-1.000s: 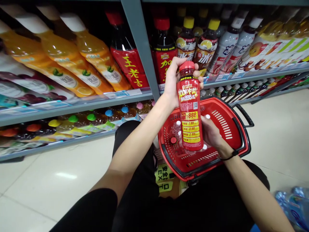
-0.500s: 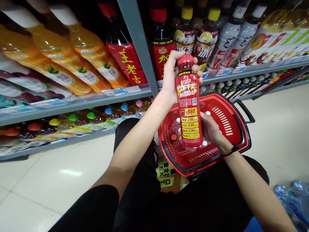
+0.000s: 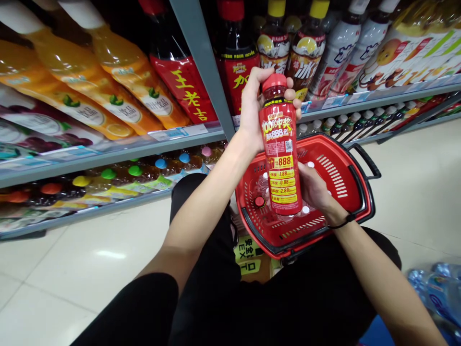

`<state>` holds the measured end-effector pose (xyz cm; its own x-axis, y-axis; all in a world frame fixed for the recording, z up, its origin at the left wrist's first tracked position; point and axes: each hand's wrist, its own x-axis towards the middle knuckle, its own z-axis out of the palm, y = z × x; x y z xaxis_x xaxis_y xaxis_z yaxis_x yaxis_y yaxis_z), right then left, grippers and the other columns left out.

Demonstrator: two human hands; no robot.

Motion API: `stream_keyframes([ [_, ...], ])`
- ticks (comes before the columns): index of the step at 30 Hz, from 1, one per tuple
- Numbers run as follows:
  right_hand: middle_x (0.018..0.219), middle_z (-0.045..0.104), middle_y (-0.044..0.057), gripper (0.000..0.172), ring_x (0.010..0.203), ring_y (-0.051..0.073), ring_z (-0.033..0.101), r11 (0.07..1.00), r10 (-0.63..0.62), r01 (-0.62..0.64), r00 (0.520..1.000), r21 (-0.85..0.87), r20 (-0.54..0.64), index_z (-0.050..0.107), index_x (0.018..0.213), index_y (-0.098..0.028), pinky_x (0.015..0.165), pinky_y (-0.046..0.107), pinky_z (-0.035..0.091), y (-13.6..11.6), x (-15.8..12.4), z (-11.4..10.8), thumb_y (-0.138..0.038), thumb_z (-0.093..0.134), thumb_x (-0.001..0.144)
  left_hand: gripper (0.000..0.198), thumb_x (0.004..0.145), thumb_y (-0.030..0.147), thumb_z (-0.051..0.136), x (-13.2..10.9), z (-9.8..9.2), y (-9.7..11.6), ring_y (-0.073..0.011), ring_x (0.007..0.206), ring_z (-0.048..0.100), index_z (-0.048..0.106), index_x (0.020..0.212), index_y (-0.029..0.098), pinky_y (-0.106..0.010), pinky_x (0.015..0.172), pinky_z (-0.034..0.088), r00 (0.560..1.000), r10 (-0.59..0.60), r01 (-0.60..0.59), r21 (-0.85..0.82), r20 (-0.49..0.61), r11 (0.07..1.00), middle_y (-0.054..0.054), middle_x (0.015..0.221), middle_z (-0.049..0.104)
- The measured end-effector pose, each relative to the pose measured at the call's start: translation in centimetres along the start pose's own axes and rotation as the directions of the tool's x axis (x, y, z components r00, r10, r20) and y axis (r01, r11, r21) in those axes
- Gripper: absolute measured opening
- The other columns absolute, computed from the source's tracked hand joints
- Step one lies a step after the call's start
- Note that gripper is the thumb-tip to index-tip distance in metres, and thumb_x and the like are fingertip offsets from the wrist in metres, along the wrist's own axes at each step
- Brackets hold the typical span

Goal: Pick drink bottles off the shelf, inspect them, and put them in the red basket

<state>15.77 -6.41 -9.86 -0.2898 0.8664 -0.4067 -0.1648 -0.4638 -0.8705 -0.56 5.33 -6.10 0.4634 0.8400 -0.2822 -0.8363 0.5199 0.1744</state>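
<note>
A red-capped drink bottle (image 3: 281, 149) with a red and yellow label is held up, tilted, above the red shopping basket (image 3: 351, 211). My left hand (image 3: 254, 113) is wrapped round its upper part, with fingertips showing on the far side near the cap. Lower down, my right hand (image 3: 314, 190) is at the bottle's right side near its base; most of its fingers are hidden behind the bottle, so its grip cannot be made out. Inside the basket lie several bottles with white caps and one with a dark red cap (image 3: 259, 202).
Shelves of bottles run across the front, with orange juice (image 3: 144, 86) at left and iced tea (image 3: 306, 53) at right. A grey shelf post (image 3: 205, 62) divides them. The basket's black handle (image 3: 365, 161) sticks out right. Plastic-wrapped water bottles (image 3: 439, 293) stand at lower right.
The view has shifted slightly, so the shelves sit a little higher and further left. Both hands and the bottle keep nearly the same pose over the basket.
</note>
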Motion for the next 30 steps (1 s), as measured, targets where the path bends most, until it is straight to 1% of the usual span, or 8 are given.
stream_keyframes([
  [3, 0.115, 0.082, 0.001, 0.047, 0.132, 0.033, 0.066, 1.0, -0.002, 0.002, 1.0, -0.004, -0.003, 0.079, 0.113, -0.027, 0.109, 0.05, 0.057, 0.1, 0.0, -0.2, -0.063, 0.074, 0.084, 0.035, 0.093, 0.052, 0.057, 0.1, -0.1, -0.1, -0.0174, 0.053, 0.065, 0.074, 0.106, 0.024, -0.027, 0.058, 0.055, 0.999, -0.003, 0.004, -0.017, 0.047, 1.0, 0.0, 0.054, 0.066],
  [6, 0.113, 0.082, 0.001, 0.048, 0.131, 0.033, 0.067, 1.0, 0.0, 0.0, 1.0, 0.0, 0.008, 0.079, 0.111, -0.027, 0.109, 0.051, 0.057, 0.1, 0.1, -0.1, -0.065, 0.075, 0.083, 0.032, 0.093, 0.05, 0.058, 0.1, -0.1, -0.1, -0.0166, 0.052, 0.064, 0.073, 0.103, 0.023, -0.027, 0.058, 0.054, 0.995, 0.0, 0.002, -0.015, 0.097, 1.0, 0.0, 0.055, 0.066],
  [9, 0.113, 0.082, 0.001, 0.048, 0.133, 0.034, 0.066, 1.0, -0.007, 0.007, 1.0, -0.016, -0.005, 0.079, 0.112, -0.028, 0.109, 0.051, 0.057, 0.0, 0.0, 0.1, -0.065, 0.074, 0.082, 0.031, 0.091, 0.049, 0.061, 0.1, -0.1, -0.1, -0.0163, 0.052, 0.065, 0.073, 0.102, 0.022, -0.027, 0.058, 0.055, 0.997, -0.006, 0.005, 0.014, 0.079, 1.0, 0.0, 0.058, 0.067],
  [12, 0.114, 0.082, 0.002, 0.047, 0.134, 0.034, 0.065, 0.999, -0.023, 0.022, 0.999, -0.031, -0.035, 0.079, 0.112, -0.028, 0.11, 0.052, 0.056, -0.3, -0.1, 0.4, -0.064, 0.074, 0.082, 0.032, 0.09, 0.049, 0.062, -0.1, 0.0, 0.0, -0.0178, 0.054, 0.068, 0.073, 0.104, 0.022, -0.029, 0.059, 0.057, 0.998, 0.004, -0.007, 0.042, 0.059, 0.999, 0.0, 0.059, 0.068],
  [15, 0.115, 0.082, 0.002, 0.048, 0.134, 0.035, 0.065, 0.999, -0.031, 0.03, 0.999, -0.028, -0.034, 0.079, 0.112, -0.027, 0.11, 0.053, 0.056, -0.5, -0.3, 0.7, -0.064, 0.074, 0.081, 0.033, 0.09, 0.048, 0.062, -0.2, 0.1, 0.0, -0.0188, 0.054, 0.068, 0.073, 0.106, 0.021, -0.03, 0.058, 0.058, 0.997, 0.024, -0.028, 0.051, 0.071, 0.998, 0.0, 0.058, 0.067],
  [19, 0.114, 0.082, 0.003, 0.05, 0.133, 0.036, 0.065, 1.0, -0.008, 0.008, 1.0, -0.001, -0.006, 0.079, 0.111, -0.026, 0.111, 0.054, 0.055, -0.6, -0.3, 0.9, -0.064, 0.075, 0.079, 0.035, 0.091, 0.045, 0.06, -0.1, 0.1, 0.0, -0.0192, 0.053, 0.067, 0.072, 0.112, 0.02, -0.03, 0.057, 0.058, 0.993, 0.043, -0.047, 0.036, 0.106, 0.998, 0.0, 0.057, 0.066],
  [25, 0.114, 0.082, 0.004, 0.048, 0.133, 0.036, 0.065, 1.0, 0.01, -0.01, 1.0, 0.004, -0.015, 0.078, 0.109, -0.027, 0.111, 0.055, 0.055, -0.7, -0.3, 0.8, -0.064, 0.075, 0.078, 0.039, 0.091, 0.05, 0.062, -0.2, 0.2, -0.1, -0.0219, 0.058, 0.071, 0.071, 0.116, 0.022, -0.029, 0.057, 0.058, 0.999, 0.016, -0.016, 0.007, 0.037, 1.0, -0.001, 0.057, 0.067],
  [30, 0.113, 0.082, 0.003, 0.045, 0.134, 0.036, 0.065, 1.0, -0.005, 0.005, 1.0, -0.013, -0.024, 0.079, 0.103, -0.027, 0.112, 0.056, 0.054, -0.7, -0.3, 0.8, -0.064, 0.075, 0.078, 0.038, 0.09, 0.049, 0.063, -0.3, 0.3, 0.0, -0.021, 0.056, 0.07, 0.072, 0.114, 0.022, -0.03, 0.057, 0.058, 1.0, 0.0, 0.0, 0.014, 0.017, 1.0, 0.0, 0.058, 0.067],
])
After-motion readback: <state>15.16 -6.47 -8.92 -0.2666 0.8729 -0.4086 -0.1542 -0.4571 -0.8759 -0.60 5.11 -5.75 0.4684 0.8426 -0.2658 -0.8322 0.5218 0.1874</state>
